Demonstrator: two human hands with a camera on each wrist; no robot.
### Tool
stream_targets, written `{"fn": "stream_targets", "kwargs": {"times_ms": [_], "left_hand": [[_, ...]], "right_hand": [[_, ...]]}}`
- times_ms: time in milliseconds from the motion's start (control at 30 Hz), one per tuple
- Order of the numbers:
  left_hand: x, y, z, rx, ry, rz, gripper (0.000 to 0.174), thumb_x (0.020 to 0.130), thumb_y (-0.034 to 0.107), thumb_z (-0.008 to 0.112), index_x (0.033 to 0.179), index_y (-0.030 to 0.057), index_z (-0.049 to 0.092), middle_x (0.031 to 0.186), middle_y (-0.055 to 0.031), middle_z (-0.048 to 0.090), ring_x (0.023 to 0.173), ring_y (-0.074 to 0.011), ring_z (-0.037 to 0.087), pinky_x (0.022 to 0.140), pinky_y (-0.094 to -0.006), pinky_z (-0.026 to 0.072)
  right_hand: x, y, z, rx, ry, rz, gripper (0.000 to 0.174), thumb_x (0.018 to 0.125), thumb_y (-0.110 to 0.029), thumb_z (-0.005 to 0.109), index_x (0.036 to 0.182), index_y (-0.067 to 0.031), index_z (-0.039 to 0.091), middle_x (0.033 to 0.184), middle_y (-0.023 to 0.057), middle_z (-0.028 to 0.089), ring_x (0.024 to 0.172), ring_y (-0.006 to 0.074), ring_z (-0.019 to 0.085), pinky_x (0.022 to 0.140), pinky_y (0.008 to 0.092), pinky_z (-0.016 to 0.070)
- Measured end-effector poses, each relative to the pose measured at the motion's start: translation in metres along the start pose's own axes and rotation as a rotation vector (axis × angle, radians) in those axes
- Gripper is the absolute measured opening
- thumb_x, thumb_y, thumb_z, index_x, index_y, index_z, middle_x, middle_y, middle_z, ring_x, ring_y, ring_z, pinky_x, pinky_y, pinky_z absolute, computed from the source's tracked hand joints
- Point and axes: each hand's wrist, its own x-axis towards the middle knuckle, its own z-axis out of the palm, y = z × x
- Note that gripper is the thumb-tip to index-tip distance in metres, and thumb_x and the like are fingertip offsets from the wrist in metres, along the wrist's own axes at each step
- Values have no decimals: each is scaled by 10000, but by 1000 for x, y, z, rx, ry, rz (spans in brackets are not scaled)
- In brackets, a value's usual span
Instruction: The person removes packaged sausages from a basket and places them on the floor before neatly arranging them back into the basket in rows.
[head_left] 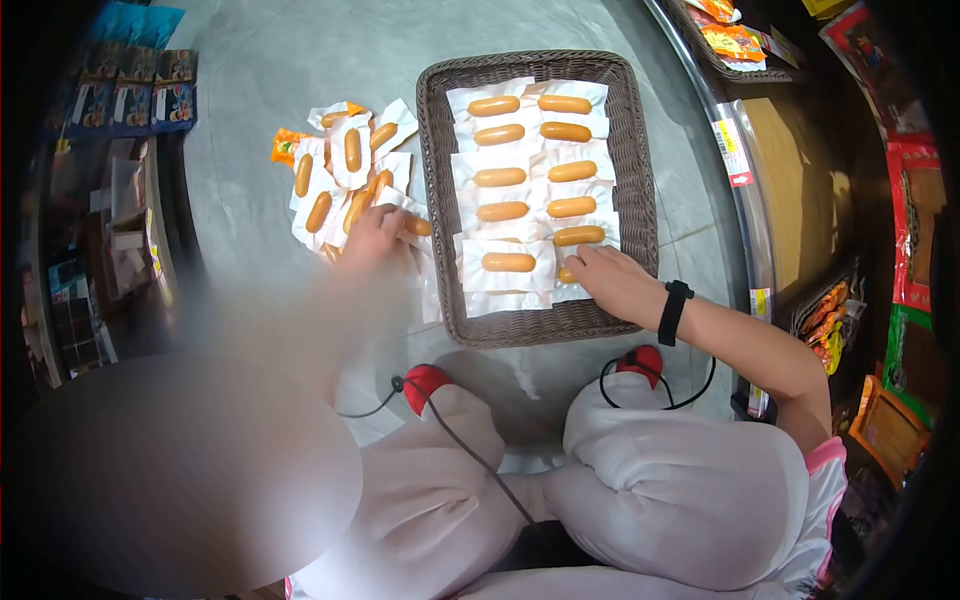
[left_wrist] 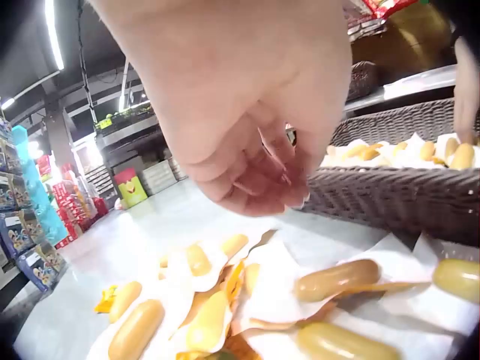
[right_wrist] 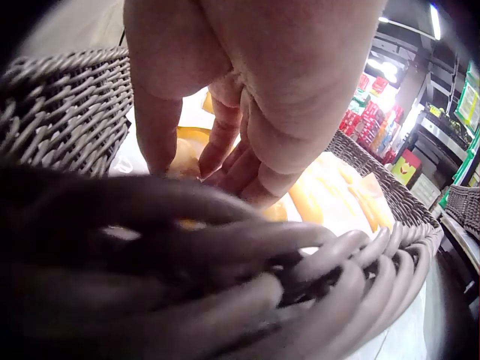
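Note:
White packets, each with a tan sausage, lie in two columns in a brown wicker basket [head_left: 637, 150]. My right hand [head_left: 612, 283] reaches into the basket's near right part and pinches a sausage packet [head_left: 568, 275] between thumb and fingers. In the right wrist view, the thumb and fingertips close around that sausage [right_wrist: 184, 157], behind the woven rim. Left of the basket is a loose pile of similar sausage packets [head_left: 352, 150]. Over its near right side is my left hand [head_left: 372, 238], its fingers loosely curled and holding nothing, above a brown sausage [left_wrist: 337, 280] in the left wrist view.
An orange wrapper [head_left: 285, 146] pokes out at the pile's left. Shelves with packaged goods [head_left: 130, 95] stand on the left, and a shelf with price tags [head_left: 733, 150] runs along the right. My knees [head_left: 640, 450] and a dark cord [head_left: 465, 450] are in front of the basket.

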Motion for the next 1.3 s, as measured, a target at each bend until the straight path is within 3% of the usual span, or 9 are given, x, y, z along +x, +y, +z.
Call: {"fn": "stream_targets", "kwargs": {"times_ms": [233, 433, 633, 733, 933, 1033, 1167, 1300], "left_hand": [[-6, 4, 30, 235, 14, 116, 384, 751, 6, 514, 1134, 16, 536, 1271, -145, 517, 1214, -290, 463, 967, -425, 372], [-1, 3, 35, 255, -7, 104, 394, 757, 12, 505, 1150, 19, 529, 1268, -134, 525, 1216, -277, 466, 949, -407, 372], [2, 8, 24, 37, 72, 33, 498, 684, -64, 525, 1177, 8, 513, 1184, -157, 552, 1134, -332, 497, 934, -418, 392], [4, 14, 11, -61, 127, -3, 543, 667, -112, 513, 1196, 8, 502, 1141, -163, 560, 1091, -356, 506, 933, -423, 401], [5, 42, -8, -226, 185, 12, 478, 718, -107, 522, 1178, 25, 526, 1099, -161, 568, 1053, -350, 519, 915, -411, 420], [5, 56, -6, -299, 163, 57, 417, 742, -83, 536, 1142, 31, 553, 1088, -151, 574, 1035, -345, 525, 897, -412, 431], [2, 59, -5, -217, 71, 153, 359, 755, -65, 535, 1099, 30, 572, 1065, -144, 585, 1016, -341, 536, 882, -412, 438], [-1, 37, 0, -210, 182, -6, 330, 743, -75, 526, 1058, 14, 571, 1005, -158, 590, 994, -357, 540, 869, -409, 441]], "right_hand": [[17, -30, -1, -99, 392, -122, 440, 729, -144, 635, 1120, 18, 516, 979, 142, 533, 873, 278, 546, 805, 366, 437], [33, -25, 23, -217, 327, -141, 519, 706, -125, 630, 1185, 32, 504, 1010, 149, 530, 899, 287, 531, 823, 350, 421], [32, -23, 7, 39, 345, -85, 473, 731, -8, 557, 1199, 19, 486, 930, 127, 561, 809, 287, 555, 750, 381, 462], [37, -15, 0, 97, 293, -31, 415, 765, 39, 516, 1178, 8, 494, 911, 148, 590, 829, 332, 577, 726, 409, 477], [46, -14, -25, 739, 199, 282, 282, 877, -14, 482, 1157, -14, 520, 923, 218, 608, 933, 364, 589, 794, 419, 462], [49, -5, -4, 760, 116, 118, 292, 883, -33, 501, 1173, -26, 528, 998, 221, 584, 959, 364, 580, 810, 412, 459], [40, -17, 7, 444, 193, 206, 322, 876, -59, 520, 1196, -38, 531, 1166, 214, 501, 1053, 365, 542, 861, 409, 458], [34, -22, 1, 174, 196, 122, 352, 872, -48, 497, 1224, -39, 512, 1250, 212, 437, 1093, 361, 524, 902, 411, 454]]}}
